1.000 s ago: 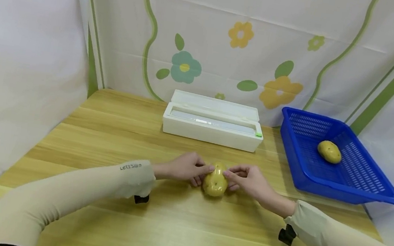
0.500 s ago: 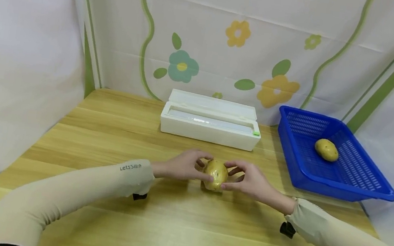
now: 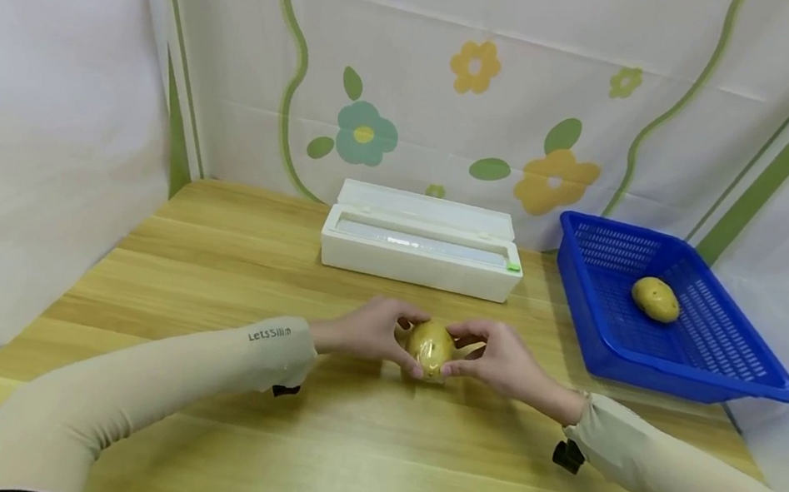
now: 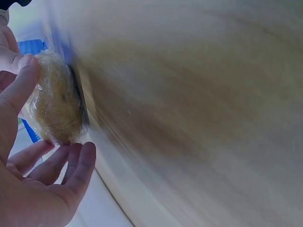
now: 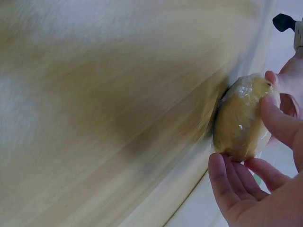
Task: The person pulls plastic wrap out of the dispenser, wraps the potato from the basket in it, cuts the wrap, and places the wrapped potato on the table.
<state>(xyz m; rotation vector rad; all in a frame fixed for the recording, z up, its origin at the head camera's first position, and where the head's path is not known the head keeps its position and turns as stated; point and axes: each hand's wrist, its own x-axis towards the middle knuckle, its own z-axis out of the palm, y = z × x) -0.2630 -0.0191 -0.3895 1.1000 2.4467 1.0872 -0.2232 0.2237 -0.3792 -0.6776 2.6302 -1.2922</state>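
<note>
A potato [image 3: 431,352] in clear cling film sits low over the middle of the table, between both hands. My left hand [image 3: 376,332] holds its left side, thumb at the near end and fingers at the far end. On the opposite side my right hand [image 3: 505,364] grips it the same way. Creased, shiny film covers the potato [image 4: 56,101] in the left wrist view. The right wrist view shows the wrapped potato [image 5: 240,120] close to the tabletop, with the thumb on its upper part and fingertips under its lower end.
A long white box [image 3: 416,267], lid raised, stands behind the hands with a green tab at its right end. To the right, a blue basket [image 3: 600,342] contains another potato [image 3: 655,299]. A flowered cloth backdrop [image 3: 240,48] rises behind the wooden table [image 3: 335,456].
Both thumbs have moved from the potato's upper part to its near end, while the fingers have spread to the far end. The potato has turned and looks shorter from above.
</note>
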